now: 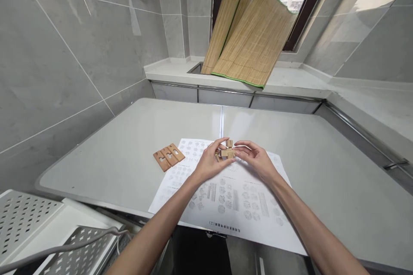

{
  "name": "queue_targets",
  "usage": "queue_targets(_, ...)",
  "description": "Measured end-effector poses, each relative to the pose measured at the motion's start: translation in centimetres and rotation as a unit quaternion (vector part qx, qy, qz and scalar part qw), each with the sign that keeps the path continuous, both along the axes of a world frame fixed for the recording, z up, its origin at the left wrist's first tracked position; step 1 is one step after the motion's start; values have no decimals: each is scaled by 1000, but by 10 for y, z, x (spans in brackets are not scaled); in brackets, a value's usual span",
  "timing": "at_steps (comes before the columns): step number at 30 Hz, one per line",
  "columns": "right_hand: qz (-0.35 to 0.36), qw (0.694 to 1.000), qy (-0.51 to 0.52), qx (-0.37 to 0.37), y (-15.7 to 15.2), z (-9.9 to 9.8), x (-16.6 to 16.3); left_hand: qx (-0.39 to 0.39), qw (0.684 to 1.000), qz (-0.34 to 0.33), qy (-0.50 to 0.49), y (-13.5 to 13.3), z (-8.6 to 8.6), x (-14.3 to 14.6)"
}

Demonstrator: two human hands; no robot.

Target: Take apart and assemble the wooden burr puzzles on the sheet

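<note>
Between my two hands is a light wooden interlocking puzzle (pixel 228 153), with notched bars crossing one another and one block sticking up at the top. My left hand (pixel 213 159) is closed around its left side, thumb below and fingers above. My right hand (pixel 254 157) pinches the right side with its fingertips. Both hands are over a large printed sheet (pixel 206 200) covered with small diagrams. Left of the sheet's upper part, three flat brown wooden plates (pixel 169 157) with cut-out holes lie side by side.
The pale table (pixel 129 146) has a seam down its middle. Behind it, a folded bamboo mat (pixel 251 34) leans on the window ledge. A white perforated rack (pixel 29 219) and a grey cable (pixel 80 240) are at the lower left. Grey tiled walls stand on both sides.
</note>
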State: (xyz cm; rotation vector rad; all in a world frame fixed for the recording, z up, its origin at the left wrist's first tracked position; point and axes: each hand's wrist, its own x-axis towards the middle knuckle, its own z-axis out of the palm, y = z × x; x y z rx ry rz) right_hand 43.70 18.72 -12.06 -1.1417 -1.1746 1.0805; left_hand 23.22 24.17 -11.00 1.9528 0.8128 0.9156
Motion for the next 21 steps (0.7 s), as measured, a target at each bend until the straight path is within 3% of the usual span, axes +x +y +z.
queue_targets(11, 7, 1000, 15, 0, 0, 1, -2, -24, 999, 35, -11, 5, -3, 2)
queue_targets(21, 32, 997, -70, 11, -3, -2, -10, -50, 997, 29, -59, 3, 2, 4)
